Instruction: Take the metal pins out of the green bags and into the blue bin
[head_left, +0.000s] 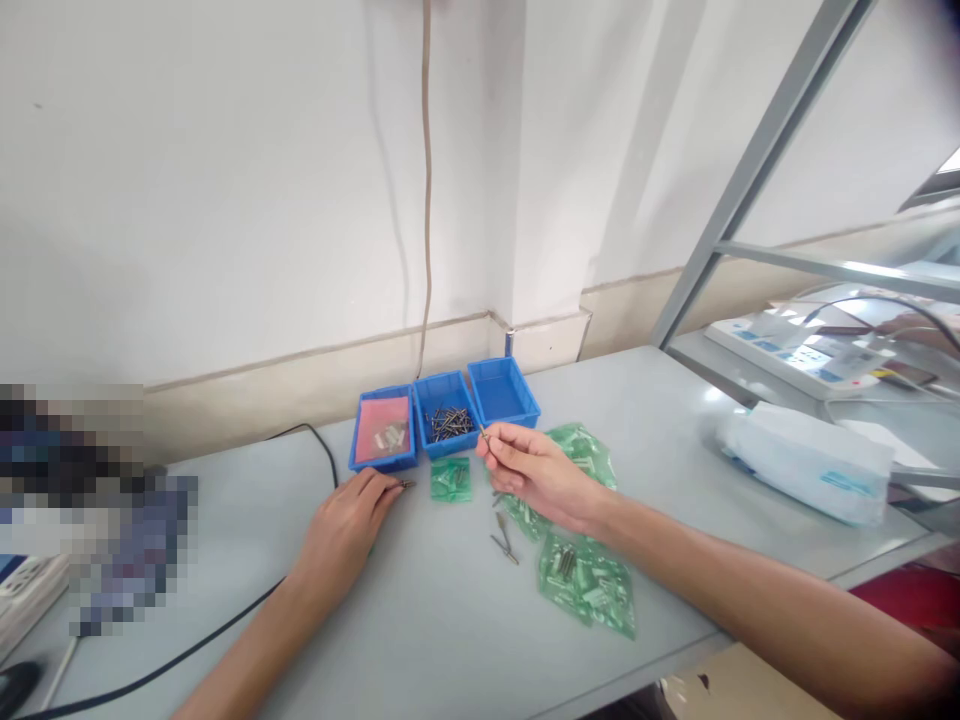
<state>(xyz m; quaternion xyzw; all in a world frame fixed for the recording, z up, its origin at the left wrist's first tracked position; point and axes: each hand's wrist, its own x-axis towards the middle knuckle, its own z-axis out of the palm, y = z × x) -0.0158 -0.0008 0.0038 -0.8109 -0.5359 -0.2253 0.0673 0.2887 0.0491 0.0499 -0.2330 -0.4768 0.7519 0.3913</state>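
Two hands [346, 515] [551, 480], fingers [517, 437] closed on metal pins [408, 484] [484, 436]

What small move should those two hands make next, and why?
Perhaps bring the right hand toward the left hand: the right pinches a thin metal piece near the middle bin, the left a small metal piece, and they're apart.
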